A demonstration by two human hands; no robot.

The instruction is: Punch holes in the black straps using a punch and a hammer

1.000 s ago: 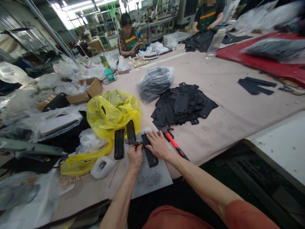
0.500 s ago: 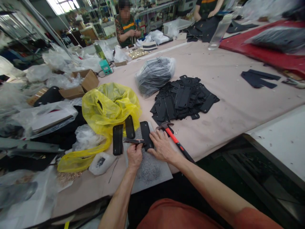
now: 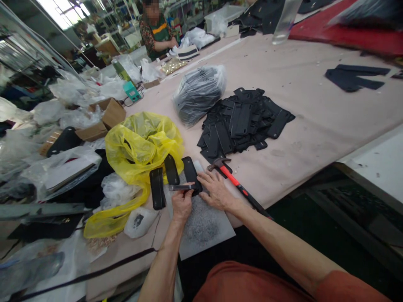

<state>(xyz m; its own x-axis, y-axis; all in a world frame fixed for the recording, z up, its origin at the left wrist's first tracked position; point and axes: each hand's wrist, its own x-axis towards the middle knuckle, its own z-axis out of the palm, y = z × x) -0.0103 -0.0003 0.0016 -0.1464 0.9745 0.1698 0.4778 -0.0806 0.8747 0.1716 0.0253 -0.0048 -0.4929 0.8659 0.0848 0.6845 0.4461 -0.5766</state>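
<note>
My left hand (image 3: 182, 205) is closed round a slim metal punch-like rod (image 3: 181, 187), whose right end reaches the lower part of a black strip (image 3: 190, 171). That strip has rounded corners and lies on a pale board (image 3: 206, 241) sprinkled with dark specks. My right hand (image 3: 217, 191) lies flat with fingers stretched out, its fingertips at the strip's right edge. Two more black pieces, a near strip (image 3: 157, 188) and a farther strip (image 3: 171, 168), lie to the left. Just beyond my right hand rests a claw hammer (image 3: 233, 179) with a red and black handle.
A heap of black pieces (image 3: 242, 121) lies ahead, beside a full clear plastic bag (image 3: 200, 94). A crumpled yellow bag (image 3: 145, 140) and a cardboard box (image 3: 108, 117) stand left. A bottle (image 3: 285, 23) stands far right; a person (image 3: 157, 33) works across the table.
The view has shifted slightly. My left hand and the metal rod have turned a little, the rod lying more level across the strip's lower end. My right hand stays by the strip.
</note>
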